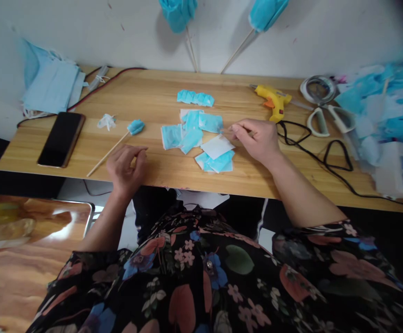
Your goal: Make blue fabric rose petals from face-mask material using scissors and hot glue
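My left hand [126, 169] rests on the table's front edge, fingers loosely bent, thumb and forefinger apart, holding nothing. Just beyond it lies a thin wooden stick [107, 154] with a small blue bud [136, 126] at its tip. My right hand [259, 138] is closed in a pinch beside the cut pieces; what sits between the fingertips is too small to make out. Near those fingertips are several blue mask-fabric pieces [192, 138] and a white piece [218, 146] on top of more blue ones [222, 163]. A pleated blue strip [195, 98] lies farther back.
On the left are a phone [61, 139], stacked masks [51, 83] and a white scrap [106, 121]. To the right lie a yellow glue gun [274, 99], its black cable, scissors [321, 111], tape [317, 88], blue scraps [388, 101] and a power strip [397, 171]. Two blue flowers [179, 14] lean on the wall.
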### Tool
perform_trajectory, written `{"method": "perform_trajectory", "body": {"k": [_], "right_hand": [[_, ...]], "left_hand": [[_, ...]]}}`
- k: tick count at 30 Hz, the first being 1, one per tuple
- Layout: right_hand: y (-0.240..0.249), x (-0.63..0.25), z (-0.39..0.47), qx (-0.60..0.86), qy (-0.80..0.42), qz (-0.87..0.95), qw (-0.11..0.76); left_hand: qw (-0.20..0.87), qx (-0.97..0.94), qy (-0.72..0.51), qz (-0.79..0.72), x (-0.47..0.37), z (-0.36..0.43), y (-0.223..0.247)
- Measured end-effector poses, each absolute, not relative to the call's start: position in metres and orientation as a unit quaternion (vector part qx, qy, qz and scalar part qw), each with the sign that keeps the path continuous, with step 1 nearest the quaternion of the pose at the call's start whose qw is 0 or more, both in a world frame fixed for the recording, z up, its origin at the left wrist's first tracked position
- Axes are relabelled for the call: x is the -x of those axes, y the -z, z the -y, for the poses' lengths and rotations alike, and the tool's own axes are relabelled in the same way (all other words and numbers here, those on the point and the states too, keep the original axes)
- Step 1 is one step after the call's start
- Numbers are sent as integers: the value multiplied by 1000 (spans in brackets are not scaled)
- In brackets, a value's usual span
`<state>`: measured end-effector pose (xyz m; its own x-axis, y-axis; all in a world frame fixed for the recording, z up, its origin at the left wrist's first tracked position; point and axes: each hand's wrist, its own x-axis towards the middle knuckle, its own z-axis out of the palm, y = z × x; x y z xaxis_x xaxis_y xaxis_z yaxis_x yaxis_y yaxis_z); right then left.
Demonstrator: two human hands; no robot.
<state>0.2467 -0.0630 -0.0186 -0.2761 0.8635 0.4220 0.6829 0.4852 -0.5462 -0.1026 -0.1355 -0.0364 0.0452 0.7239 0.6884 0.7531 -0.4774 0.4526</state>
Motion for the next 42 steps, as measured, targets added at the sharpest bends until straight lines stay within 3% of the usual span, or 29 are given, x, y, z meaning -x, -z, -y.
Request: {"method": "perform_trajectory", "body": {"k": [42], "right_hand": [[22, -256, 52, 517, -136, 750, 390]], "left_hand": [[15, 668, 491, 560, 102, 133, 38]]}}
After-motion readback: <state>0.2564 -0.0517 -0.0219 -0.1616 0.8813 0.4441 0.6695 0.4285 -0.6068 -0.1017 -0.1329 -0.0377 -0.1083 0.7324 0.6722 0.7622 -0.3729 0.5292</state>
